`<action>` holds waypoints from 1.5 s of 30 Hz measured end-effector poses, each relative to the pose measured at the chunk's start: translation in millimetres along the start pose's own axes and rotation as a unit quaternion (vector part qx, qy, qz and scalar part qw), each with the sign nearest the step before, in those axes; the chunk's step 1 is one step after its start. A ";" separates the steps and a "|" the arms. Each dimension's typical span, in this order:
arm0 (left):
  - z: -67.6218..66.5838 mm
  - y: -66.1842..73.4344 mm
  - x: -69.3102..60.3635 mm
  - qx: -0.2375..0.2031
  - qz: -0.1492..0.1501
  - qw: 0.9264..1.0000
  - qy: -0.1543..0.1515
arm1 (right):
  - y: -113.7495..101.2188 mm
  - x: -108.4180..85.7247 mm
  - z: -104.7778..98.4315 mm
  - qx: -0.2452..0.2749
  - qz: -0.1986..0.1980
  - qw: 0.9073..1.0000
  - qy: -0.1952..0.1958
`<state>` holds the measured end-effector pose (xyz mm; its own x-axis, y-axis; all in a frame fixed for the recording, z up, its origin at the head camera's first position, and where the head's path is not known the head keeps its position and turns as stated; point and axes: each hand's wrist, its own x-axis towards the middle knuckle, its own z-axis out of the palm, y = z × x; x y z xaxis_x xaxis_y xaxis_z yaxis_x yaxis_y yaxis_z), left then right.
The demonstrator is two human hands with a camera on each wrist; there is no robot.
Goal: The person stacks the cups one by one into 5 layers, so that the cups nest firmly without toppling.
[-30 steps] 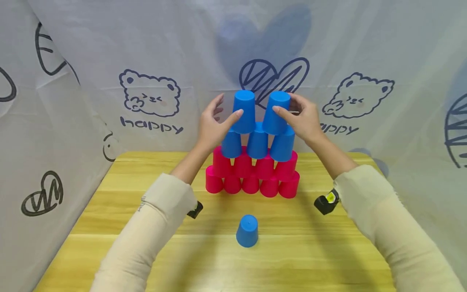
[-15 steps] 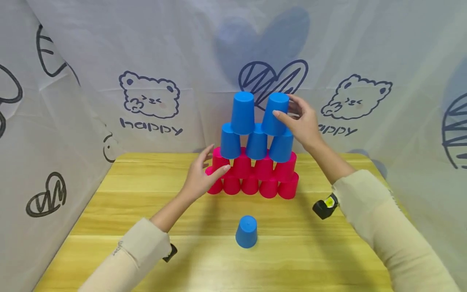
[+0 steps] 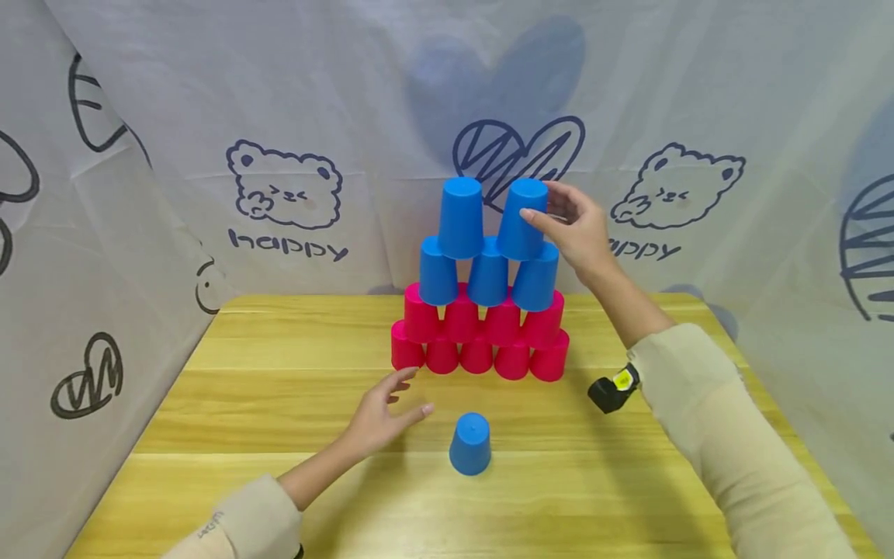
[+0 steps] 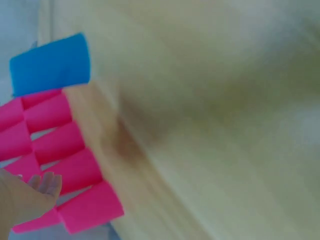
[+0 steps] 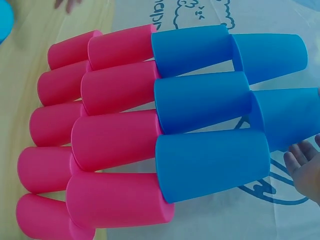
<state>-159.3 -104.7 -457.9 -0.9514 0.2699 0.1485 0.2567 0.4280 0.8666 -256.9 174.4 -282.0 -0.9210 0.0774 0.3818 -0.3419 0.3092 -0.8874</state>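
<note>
A pyramid of upside-down plastic cups stands on the table, with two rows of pink cups [image 3: 477,355] below and blue cups [image 3: 488,272] above. At its top, my right hand [image 3: 578,233] holds the right blue cup [image 3: 522,221], thumb in front and fingers behind. The left top cup [image 3: 461,219] stands untouched beside it. My left hand [image 3: 377,415] is in front of the pyramid, fingers apart and holding nothing. A single blue cup [image 3: 471,446] stands upside down on the table to its right. In the right wrist view, fingers [image 5: 300,155] meet the top cup's side.
The wooden table [image 3: 279,341] runs back to a white cloth [image 3: 391,93] printed with bears and hearts. The cloth also hangs at both sides. A black wrist device [image 3: 613,388] sits below the right sleeve.
My left hand has left the top left cup and moved down and toward me, near the single blue cup. The right hand stays at the top right cup.
</note>
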 end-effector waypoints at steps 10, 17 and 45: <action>32.6 -13.6 -14.1 -0.034 0.062 0.996 -0.048 | 2.5 -2.2 5.6 0.002 -0.004 1.000 0.000; 47.2 -14.9 -16.6 -0.082 0.076 0.993 -0.036 | 2.3 -2.7 10.1 -0.001 -0.014 1.000 0.017; 74.5 -19.5 -17.7 -0.109 0.043 0.992 -0.036 | 4.4 -4.8 12.1 -0.007 -0.035 0.999 0.028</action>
<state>-134.8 -53.6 -512.9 -0.9112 0.3611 0.1981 0.2852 0.2062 0.9360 -256.2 163.9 -290.8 -0.8829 0.1071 0.4572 -0.4026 0.3286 -0.8544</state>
